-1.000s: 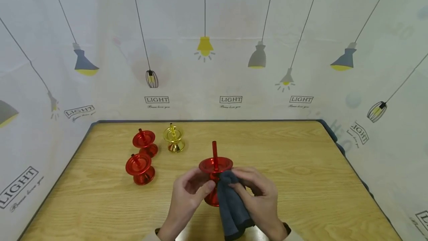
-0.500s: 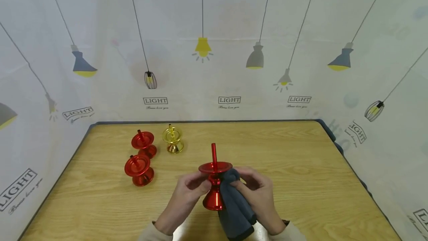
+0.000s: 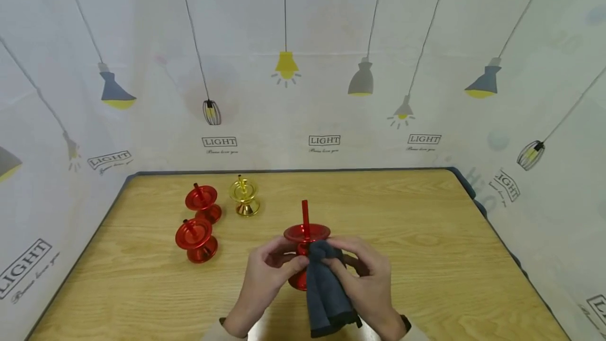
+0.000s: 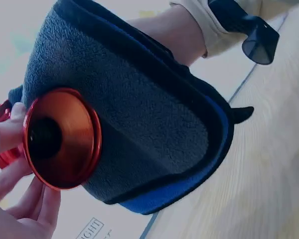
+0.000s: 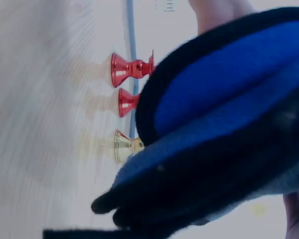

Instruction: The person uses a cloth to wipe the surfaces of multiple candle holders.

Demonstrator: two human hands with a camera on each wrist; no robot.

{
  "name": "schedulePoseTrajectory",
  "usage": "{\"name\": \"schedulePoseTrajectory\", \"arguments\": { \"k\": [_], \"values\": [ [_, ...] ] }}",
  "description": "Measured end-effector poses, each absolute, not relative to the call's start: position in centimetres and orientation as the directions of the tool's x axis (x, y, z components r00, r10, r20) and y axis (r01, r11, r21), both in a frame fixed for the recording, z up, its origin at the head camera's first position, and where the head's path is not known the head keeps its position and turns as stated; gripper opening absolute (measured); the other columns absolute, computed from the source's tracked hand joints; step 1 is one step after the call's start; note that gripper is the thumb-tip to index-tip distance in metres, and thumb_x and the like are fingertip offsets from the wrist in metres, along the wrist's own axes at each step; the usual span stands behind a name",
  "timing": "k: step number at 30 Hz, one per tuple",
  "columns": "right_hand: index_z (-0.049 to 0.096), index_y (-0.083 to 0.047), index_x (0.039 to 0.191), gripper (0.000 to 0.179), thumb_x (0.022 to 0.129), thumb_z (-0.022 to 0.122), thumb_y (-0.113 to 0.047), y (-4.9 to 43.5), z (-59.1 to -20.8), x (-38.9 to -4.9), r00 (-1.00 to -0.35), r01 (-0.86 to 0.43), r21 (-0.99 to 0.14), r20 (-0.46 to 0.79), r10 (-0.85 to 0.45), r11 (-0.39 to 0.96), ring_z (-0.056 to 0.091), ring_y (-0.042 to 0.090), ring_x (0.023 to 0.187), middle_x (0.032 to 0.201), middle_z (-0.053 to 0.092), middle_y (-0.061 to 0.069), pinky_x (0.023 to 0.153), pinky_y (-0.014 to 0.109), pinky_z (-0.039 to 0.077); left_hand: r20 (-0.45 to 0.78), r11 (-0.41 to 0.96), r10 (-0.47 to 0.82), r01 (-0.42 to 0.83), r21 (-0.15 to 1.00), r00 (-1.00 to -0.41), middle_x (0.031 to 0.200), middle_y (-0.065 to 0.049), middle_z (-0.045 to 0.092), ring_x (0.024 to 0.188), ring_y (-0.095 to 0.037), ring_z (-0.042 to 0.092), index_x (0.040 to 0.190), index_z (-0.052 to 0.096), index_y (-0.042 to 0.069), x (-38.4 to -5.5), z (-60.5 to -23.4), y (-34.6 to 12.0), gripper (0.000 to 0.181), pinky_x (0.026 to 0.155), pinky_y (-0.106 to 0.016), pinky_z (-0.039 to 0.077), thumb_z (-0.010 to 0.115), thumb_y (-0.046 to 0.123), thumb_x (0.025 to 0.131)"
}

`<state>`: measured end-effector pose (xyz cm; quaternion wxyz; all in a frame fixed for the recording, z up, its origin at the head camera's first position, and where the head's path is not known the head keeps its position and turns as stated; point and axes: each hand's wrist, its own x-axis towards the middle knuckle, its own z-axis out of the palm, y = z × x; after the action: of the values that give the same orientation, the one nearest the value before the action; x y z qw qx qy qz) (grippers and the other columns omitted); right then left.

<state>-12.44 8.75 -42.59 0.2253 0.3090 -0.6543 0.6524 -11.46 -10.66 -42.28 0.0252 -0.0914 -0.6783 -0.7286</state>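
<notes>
A shiny red candle holder (image 3: 307, 234), with a wide dish and an upright stem, is held over the near middle of the table. My left hand (image 3: 266, 273) grips its waist from the left, thumb in front. On the other side my right hand (image 3: 368, 275) pinches a folded dark grey-blue cloth (image 3: 327, 299) against the holder just below the dish. The cloth hangs down and covers part of the base. The left wrist view shows the hollow underside of the holder's base (image 4: 72, 144) in front of the cloth, whose blue reverse shows at the edge.
Two more red candle holders (image 3: 196, 236) stand at the left of the wooden table (image 3: 426, 236), and a gold one (image 3: 244, 193) is behind them to the right. A wall sheet (image 3: 265, 109) printed with lamps surrounds the table's back and sides.
The held candle holder tipped its base into fuller view half a second ago and has since swung back. The cloth has shifted left across the base. The standing holders have not moved.
</notes>
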Motion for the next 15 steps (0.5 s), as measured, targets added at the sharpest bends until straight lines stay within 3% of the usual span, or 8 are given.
{"name": "schedulePoseTrajectory", "arguments": {
  "k": [8, 12, 15],
  "values": [
    [0.066, 0.011, 0.114, 0.031, 0.084, 0.068, 0.02, 9.3, -43.2, -13.1, -0.799, -0.54, -0.818, 0.572, -0.185, -0.196, 0.071, 0.013, 0.107, 0.115, 0.073, -0.003, 0.085, 0.028, 0.06, 0.046, -0.199, 0.271, -0.009, 0.98, -0.962, 0.111, 0.004, 0.073, 0.102, -0.011, 0.068, 0.13, 0.061, -0.01, -11.3, -42.6, -12.0, 0.048, 0.089, -0.026, 0.056, 0.07, 0.024, 0.097],
    [0.066, 0.01, 0.114, 0.03, 0.085, 0.07, 0.017, 9.4, -43.3, -13.1, -0.836, -0.493, -0.85, 0.522, -0.17, -0.185, 0.071, 0.012, 0.106, 0.113, 0.074, -0.005, 0.085, 0.027, 0.06, 0.054, -0.199, 0.243, 0.005, 0.98, -0.968, 0.113, 0.001, 0.074, 0.104, -0.011, 0.069, 0.133, 0.059, -0.009, -11.2, -42.5, -11.8, 0.047, 0.091, -0.026, 0.055, 0.069, 0.021, 0.098],
    [0.068, 0.006, 0.114, 0.033, 0.083, 0.07, 0.019, 9.3, -43.3, -12.9, -0.829, -0.526, -0.838, 0.543, -0.131, -0.142, 0.071, 0.011, 0.105, 0.112, 0.074, -0.003, 0.083, 0.028, 0.06, 0.103, -0.158, 0.163, 0.077, 0.984, -0.981, 0.115, -0.008, 0.073, 0.104, -0.011, 0.069, 0.13, 0.062, -0.006, -11.1, -42.3, -11.2, 0.038, 0.092, -0.025, 0.055, 0.069, 0.013, 0.097]
  ]
}}
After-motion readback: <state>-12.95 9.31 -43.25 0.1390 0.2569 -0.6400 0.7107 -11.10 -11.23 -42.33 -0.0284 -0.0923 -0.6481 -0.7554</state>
